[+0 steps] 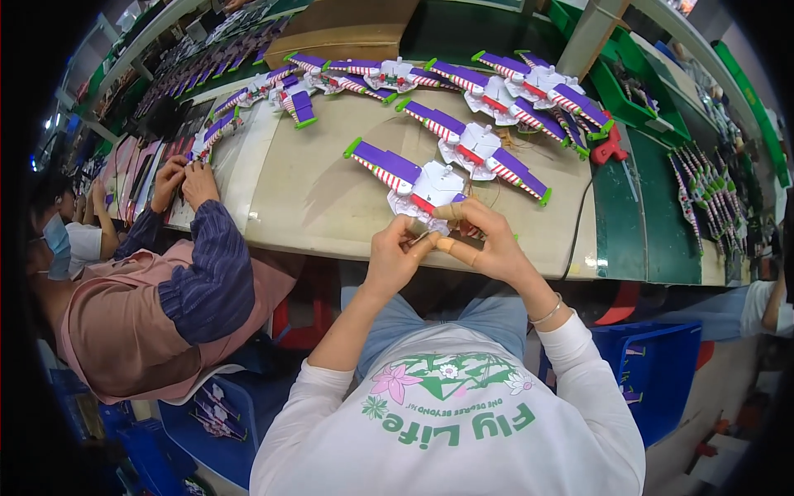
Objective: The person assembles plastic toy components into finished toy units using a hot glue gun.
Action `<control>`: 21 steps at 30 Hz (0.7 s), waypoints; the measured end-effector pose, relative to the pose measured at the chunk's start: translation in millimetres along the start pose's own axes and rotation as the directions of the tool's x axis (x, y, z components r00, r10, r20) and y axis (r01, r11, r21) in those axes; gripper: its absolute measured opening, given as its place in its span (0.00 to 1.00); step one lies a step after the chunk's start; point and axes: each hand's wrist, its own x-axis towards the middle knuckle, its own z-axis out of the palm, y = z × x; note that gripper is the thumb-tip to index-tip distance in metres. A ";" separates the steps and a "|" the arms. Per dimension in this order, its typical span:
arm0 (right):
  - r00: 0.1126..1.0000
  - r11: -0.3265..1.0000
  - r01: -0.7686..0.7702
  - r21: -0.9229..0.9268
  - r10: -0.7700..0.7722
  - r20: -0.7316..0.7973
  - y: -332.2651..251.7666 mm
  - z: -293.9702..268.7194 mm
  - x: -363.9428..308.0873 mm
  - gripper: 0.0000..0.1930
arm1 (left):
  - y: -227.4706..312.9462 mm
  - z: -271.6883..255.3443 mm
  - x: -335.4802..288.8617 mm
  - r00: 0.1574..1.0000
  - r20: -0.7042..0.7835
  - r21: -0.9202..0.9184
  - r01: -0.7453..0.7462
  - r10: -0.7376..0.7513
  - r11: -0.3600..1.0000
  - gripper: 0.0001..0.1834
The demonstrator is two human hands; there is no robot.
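Note:
A winged toy pack (426, 183) lies nearest me on the table, with a white body, a red strip and purple wings with red-striped edges and green tips. My left hand (399, 255) is closed in a pinch at its near edge; what sits between the fingertips is too small to make out. Curled over the toy's near right side is my right hand (494, 246), its thumb and forefinger wrapped in tan tape. Both sets of fingertips almost meet, and they hide the toy's right wing. Just beyond lies a second winged toy (478, 147) with thin wires beside it.
More winged toys (542, 83) crowd the table's far side. A red glue gun (609, 149) rests at the right, near a green bin (637, 91). A cardboard box (339, 33) stands behind. At left, a co-worker's hands (186, 182) handle another toy. Blue crates (653, 364) flank me below.

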 end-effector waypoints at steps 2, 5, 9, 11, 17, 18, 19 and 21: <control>0.986 0.973 0.167 -0.161 -0.168 0.008 -9.7 0.4 7.6 0.17 | -5.0 2.3 2.2 0.994 0.016 0.112 -0.113 0.112 0.987 0.10; 0.959 0.904 0.277 -0.325 -0.283 0.029 1.0 11.2 10.4 0.09 | -6.7 3.0 5.5 0.990 -0.001 0.198 -0.141 0.144 0.970 0.12; 0.998 0.989 0.050 -0.142 -0.053 -0.017 5.2 6.5 8.7 0.06 | 2.1 4.9 1.6 0.997 -0.048 0.064 -0.049 0.052 0.997 0.21; 0.954 0.925 -0.299 0.232 0.290 0.073 10.2 4.4 7.7 0.05 | -16.3 5.3 1.0 0.959 -0.113 0.179 -0.239 0.261 0.954 0.22; 0.926 0.822 -0.370 0.434 0.364 0.098 20.7 10.1 8.1 0.05 | -20.1 7.5 0.3 0.755 -0.158 0.584 -0.448 0.636 0.677 0.11; 0.929 0.835 -0.346 0.429 0.368 0.033 19.6 13.6 8.3 0.05 | -20.6 7.9 0.2 0.757 -0.158 0.581 -0.448 0.634 0.680 0.11; 0.927 0.834 -0.350 0.428 0.373 0.032 18.2 15.8 9.1 0.05 | -15.1 7.8 0.9 0.754 -0.147 0.620 -0.434 0.640 0.654 0.10; 0.970 0.976 -0.157 -0.152 0.124 -0.208 14.9 20.6 11.6 0.05 | -9.4 8.6 2.2 0.745 -0.148 0.643 -0.426 0.650 0.636 0.10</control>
